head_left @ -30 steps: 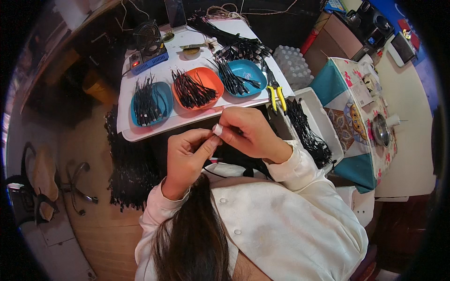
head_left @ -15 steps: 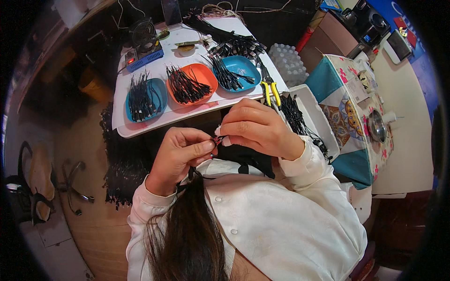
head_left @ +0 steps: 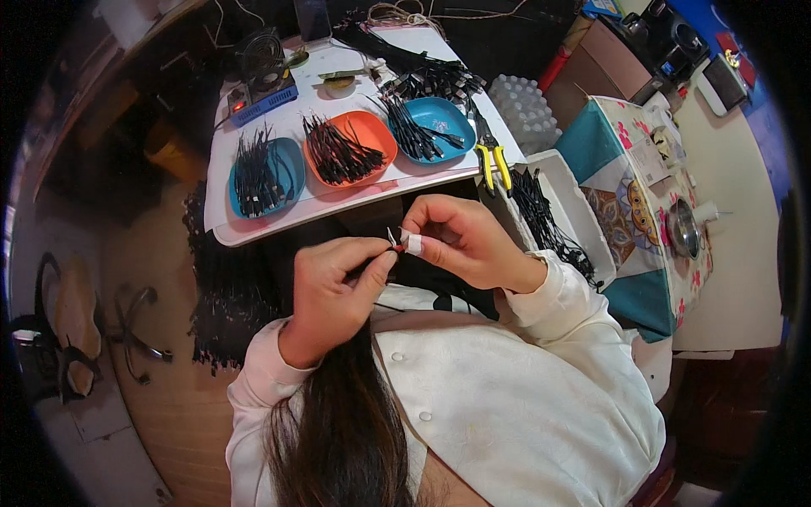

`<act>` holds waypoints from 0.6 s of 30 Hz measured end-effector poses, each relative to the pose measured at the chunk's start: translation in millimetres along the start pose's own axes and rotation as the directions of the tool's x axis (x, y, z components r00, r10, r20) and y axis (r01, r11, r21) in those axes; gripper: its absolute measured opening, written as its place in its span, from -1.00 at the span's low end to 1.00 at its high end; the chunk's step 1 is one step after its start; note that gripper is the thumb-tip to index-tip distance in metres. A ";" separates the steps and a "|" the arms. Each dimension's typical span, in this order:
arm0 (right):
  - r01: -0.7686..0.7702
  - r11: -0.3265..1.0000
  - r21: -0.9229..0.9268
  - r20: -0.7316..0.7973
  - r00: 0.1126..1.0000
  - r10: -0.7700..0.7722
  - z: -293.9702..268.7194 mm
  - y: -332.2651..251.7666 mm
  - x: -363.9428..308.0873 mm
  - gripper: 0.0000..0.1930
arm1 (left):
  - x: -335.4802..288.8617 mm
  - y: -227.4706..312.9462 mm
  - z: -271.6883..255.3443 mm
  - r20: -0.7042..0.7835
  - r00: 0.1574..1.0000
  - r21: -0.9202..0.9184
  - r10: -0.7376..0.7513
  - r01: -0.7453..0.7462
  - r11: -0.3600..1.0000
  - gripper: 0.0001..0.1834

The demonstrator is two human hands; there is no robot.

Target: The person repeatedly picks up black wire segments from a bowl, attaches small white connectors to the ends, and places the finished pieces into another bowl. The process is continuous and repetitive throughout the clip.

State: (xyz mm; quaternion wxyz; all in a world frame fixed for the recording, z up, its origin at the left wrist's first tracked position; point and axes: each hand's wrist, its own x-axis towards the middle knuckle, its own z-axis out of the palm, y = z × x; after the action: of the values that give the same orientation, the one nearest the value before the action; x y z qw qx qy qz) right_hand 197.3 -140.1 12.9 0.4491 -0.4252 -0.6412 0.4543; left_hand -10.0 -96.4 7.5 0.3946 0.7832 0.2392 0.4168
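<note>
In front of my chest, my left hand pinches a thin black cable between thumb and forefinger. Its stripped end, with fine red and pale wires, pokes up from the fingertips. Just to the right, my right hand is closed, thumb and forefinger meeting at those wires. White tape wraps a fingertip of that hand. The rest of the cable is mostly hidden by my left hand. Beyond my hands, bundles of black cables lie in a left blue tray, an orange tray and a right blue tray.
Yellow-handled pliers lie at the white table's right edge. A blue power unit stands at its back left. More cables fill a white foam box on the right and hang in a dark mass at left.
My right hand has turned and lowered slightly, its thumb now pointing at the wires. My left hand has rolled over, showing more of its back. The wire ends now stick up more visibly.
</note>
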 end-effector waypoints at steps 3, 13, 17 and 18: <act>-0.344 0.727 0.595 0.182 0.938 0.295 3.5 6.9 1.3 -0.86 | 0.0 -2.0 10.3 0.047 0.857 0.564 0.513 -0.446 0.695 -0.85; 0.447 0.499 -0.742 0.038 0.772 -0.635 10.0 -0.6 -0.8 -0.65 | -9.8 1.5 -1.3 -0.087 0.992 -0.084 -0.090 0.083 0.993 -0.91; 0.474 0.398 -0.785 0.133 0.757 -0.640 9.2 -2.0 4.8 -0.68 | -11.5 0.3 -0.7 -0.036 0.983 -0.209 -0.180 0.169 0.963 -0.91; 0.464 0.440 -0.769 0.128 0.786 -0.604 9.4 -1.4 6.8 -0.69 | -12.1 -0.7 0.1 -0.054 0.994 -0.108 -0.100 0.094 0.990 -0.90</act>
State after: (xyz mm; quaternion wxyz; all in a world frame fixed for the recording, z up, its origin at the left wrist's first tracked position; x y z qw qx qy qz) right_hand 186.4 -135.8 13.8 0.3956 -0.3846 -0.8314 -0.0657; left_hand -16.5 -104.5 1.3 0.4478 0.7362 0.2661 0.4321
